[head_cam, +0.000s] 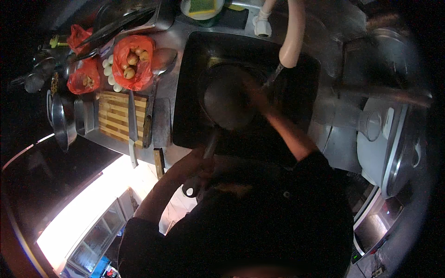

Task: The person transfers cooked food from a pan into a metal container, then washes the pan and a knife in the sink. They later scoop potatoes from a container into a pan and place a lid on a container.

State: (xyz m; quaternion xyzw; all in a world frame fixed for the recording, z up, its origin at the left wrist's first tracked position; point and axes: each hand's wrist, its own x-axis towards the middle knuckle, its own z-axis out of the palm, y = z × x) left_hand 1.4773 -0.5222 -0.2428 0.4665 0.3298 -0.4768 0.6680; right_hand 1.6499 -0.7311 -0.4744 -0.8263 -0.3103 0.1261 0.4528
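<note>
A dark, round frying pan [227,99] is held inside the deep dark sink basin [187,128]. My left hand [203,161] is closed around the pan's long handle, whose end with a hanging hole points towards my body. My right hand [255,92] reaches into the pan at its right side; it is blurred and dim, so whether it holds anything cannot be told. Beside that hand, water runs from the pale hose-like spout [292,45] into the sink.
Left of the sink lie a striped wooden cutting board [116,116], a knife [132,121], eggs [108,71] and a red plastic bag of onions [134,64]. A green-yellow sponge [201,7] sits in a tub behind the sink. Stacked bowls and lids [373,146] stand at right.
</note>
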